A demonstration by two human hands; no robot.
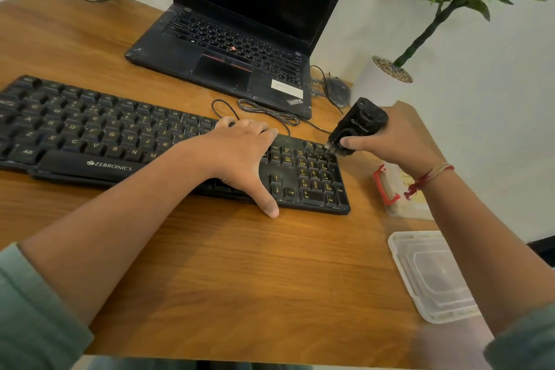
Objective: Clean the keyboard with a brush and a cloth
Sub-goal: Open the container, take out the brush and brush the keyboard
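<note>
You're brushing: your flat left hand [240, 150] steadies the keyboard [120, 135], your right hand [396, 141] grips the brush [357, 126]; next, sweep the number keys [315, 171] gently.

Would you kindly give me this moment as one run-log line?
stage: brush at numpad | left hand: flat on keyboard | right hand: grips brush, bristles on numpad's far right corner
</note>
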